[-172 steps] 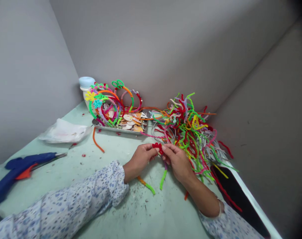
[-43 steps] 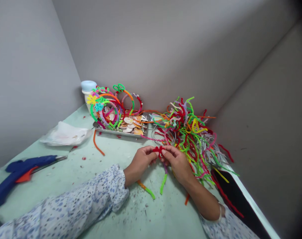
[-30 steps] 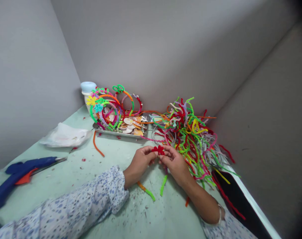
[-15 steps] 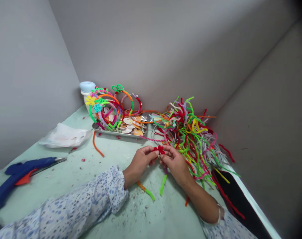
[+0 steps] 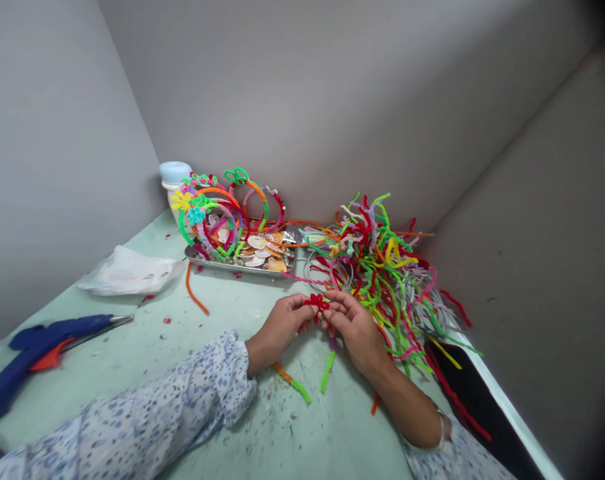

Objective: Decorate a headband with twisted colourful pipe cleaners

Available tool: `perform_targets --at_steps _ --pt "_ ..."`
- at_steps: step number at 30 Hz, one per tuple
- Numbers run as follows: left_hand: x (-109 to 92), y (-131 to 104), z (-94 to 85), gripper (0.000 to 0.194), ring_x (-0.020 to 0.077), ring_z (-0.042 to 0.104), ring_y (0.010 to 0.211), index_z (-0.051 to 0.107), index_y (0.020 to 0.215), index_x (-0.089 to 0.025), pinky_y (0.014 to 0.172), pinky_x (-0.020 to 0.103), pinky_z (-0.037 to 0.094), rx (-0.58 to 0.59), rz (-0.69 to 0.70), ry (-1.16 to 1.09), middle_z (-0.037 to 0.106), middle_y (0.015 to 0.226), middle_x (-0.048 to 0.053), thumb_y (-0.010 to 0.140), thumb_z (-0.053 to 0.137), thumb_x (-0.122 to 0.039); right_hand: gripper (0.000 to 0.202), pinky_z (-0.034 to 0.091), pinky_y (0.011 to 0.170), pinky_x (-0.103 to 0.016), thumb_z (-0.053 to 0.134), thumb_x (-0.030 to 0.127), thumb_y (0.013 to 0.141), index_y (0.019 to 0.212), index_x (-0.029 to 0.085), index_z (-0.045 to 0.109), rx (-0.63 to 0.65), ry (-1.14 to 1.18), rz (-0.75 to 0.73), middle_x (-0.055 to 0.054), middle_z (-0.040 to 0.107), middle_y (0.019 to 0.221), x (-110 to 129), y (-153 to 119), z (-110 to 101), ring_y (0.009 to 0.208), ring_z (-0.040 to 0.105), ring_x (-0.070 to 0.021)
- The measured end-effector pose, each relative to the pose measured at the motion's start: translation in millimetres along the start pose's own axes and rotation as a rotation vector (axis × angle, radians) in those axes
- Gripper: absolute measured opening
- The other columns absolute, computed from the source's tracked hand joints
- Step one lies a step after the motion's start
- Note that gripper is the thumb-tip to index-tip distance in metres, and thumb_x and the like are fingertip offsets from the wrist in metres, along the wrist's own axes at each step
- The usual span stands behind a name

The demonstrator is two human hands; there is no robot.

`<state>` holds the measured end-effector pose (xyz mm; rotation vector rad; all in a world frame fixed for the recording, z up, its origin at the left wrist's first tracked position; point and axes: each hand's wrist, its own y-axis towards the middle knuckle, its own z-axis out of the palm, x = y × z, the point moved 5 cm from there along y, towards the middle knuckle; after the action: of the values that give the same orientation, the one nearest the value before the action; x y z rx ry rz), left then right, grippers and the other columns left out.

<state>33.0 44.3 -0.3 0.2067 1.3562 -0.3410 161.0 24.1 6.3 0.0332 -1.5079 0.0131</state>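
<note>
Between my two hands, above the table, is a small red pipe-cleaner flower (image 5: pixel 317 303) with looped petals. My left hand (image 5: pixel 278 331) pinches its left side between thumb and fingers. On the other side my right hand (image 5: pixel 353 331) holds the flower's right edge with thumb and fingertips. Below the hands, a green-tipped pipe cleaner (image 5: pixel 327 372) and an orange and green pipe cleaner (image 5: pixel 293 383) stick out over the table; whether they join anything under the hands is hidden.
A metal tray (image 5: pixel 242 268) at the back holds pipe-cleaner headbands (image 5: pixel 222 223) and flat pieces. Right of it lies a tangled heap of pipe cleaners (image 5: pixel 382 267). A blue glue gun (image 5: pixel 57 333), a plastic bag (image 5: pixel 131 272), a white bottle (image 5: pixel 175 183) and a black phone-like slab (image 5: pixel 482 407) lie around.
The red flower has turned and its petals show more openly now. My right fingers have shifted slightly along its edge; both hands stay in nearly the same place.
</note>
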Motion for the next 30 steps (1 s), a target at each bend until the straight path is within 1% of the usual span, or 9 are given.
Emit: perform_targets --at_steps 3,6,10,12,14,19,23,27,30 --pt "0 0 -2.0 0.014 0.0073 0.038 0.048 0.058 0.069 -0.014 0.047 0.022 0.026 -0.033 0.004 0.003 0.048 0.054 -0.004 0.073 0.058 -0.027 0.029 0.038 0.046 -0.021 0.058 0.030 0.078 0.105 0.019 0.055 0.036 0.084 0.018 0.002 0.059 0.069 -4 0 -1 0.052 0.052 -0.0101" --pt "-1 0 -4.2 0.015 0.0075 0.039 0.049 0.058 0.071 -0.014 0.048 0.023 0.026 -0.066 0.009 -0.013 0.049 0.055 -0.004 0.074 0.058 -0.029 0.020 0.038 0.044 -0.021 0.056 0.033 0.080 0.094 0.019 0.058 0.056 0.113 0.059 0.000 0.061 0.073 -8 0 0 0.052 0.053 -0.0106" --pt "-1 -1 -4.4 0.015 0.0071 0.039 0.050 0.056 0.070 -0.015 0.049 0.022 0.028 -0.089 0.014 -0.054 0.051 0.058 -0.003 0.074 0.060 -0.029 0.019 0.037 0.044 -0.022 0.056 0.037 0.081 0.082 0.019 0.059 0.088 -0.012 0.068 0.001 0.061 0.067 -4 -2 4 0.050 0.051 -0.0103" --pt "-1 -1 -4.0 0.015 0.0068 0.038 0.049 0.055 0.069 -0.015 0.049 0.022 0.028 -0.092 0.013 -0.052 0.048 0.056 -0.004 0.074 0.060 -0.028 0.020 0.037 0.044 -0.022 0.056 0.038 0.081 0.081 0.018 0.059 0.103 -0.081 0.062 0.002 0.060 0.063 -1 -4 5 0.048 0.050 -0.0101" --pt "-2 -1 -3.7 0.015 0.0069 0.039 0.050 0.055 0.068 -0.015 0.050 0.022 0.028 -0.093 0.011 -0.035 0.046 0.055 -0.005 0.074 0.060 -0.028 0.020 0.037 0.044 -0.022 0.057 0.038 0.081 0.081 0.018 0.058 0.107 -0.102 0.061 0.002 0.059 0.062 1 -5 6 0.047 0.048 -0.0099" --pt "-2 0 -3.4 0.017 0.0072 0.040 0.050 0.056 0.070 -0.014 0.050 0.022 0.029 -0.083 0.026 -0.025 0.049 0.057 -0.004 0.075 0.060 -0.030 0.021 0.037 0.044 -0.022 0.056 0.039 0.081 0.084 0.019 0.058 0.100 -0.058 0.059 0.001 0.060 0.065 3 -5 7 0.049 0.050 -0.0107" --pt "2 1 -3.4 0.018 0.0075 0.042 0.049 0.057 0.071 -0.014 0.049 0.021 0.029 -0.083 0.020 -0.025 0.050 0.056 -0.003 0.075 0.060 -0.032 0.018 0.036 0.044 -0.023 0.057 0.038 0.079 0.078 0.020 0.058 0.061 -0.153 0.064 0.002 0.060 0.061 5 -5 7 0.046 0.048 -0.0109" --pt "1 0 -0.4 0.013 0.0085 0.046 0.051 0.058 0.074 -0.014 0.050 0.021 0.033 -0.043 0.010 -0.020 0.055 0.059 -0.002 0.072 0.059 -0.027 0.018 0.036 0.044 -0.024 0.056 0.038 0.080 0.074 0.021 0.057 0.024 -0.180 0.048 0.003 0.059 0.059 5 -3 6 0.045 0.047 -0.0117" --pt "-2 -1 1.8 0.008 0.0088 0.047 0.051 0.056 0.074 -0.014 0.050 0.021 0.035 -0.011 0.011 -0.005 0.055 0.059 -0.002 0.072 0.057 -0.023 0.017 0.037 0.043 -0.024 0.057 0.037 0.080 0.074 0.021 0.056 0.000 -0.203 0.029 0.003 0.058 0.058 2 -2 4 0.045 0.047 -0.0119"
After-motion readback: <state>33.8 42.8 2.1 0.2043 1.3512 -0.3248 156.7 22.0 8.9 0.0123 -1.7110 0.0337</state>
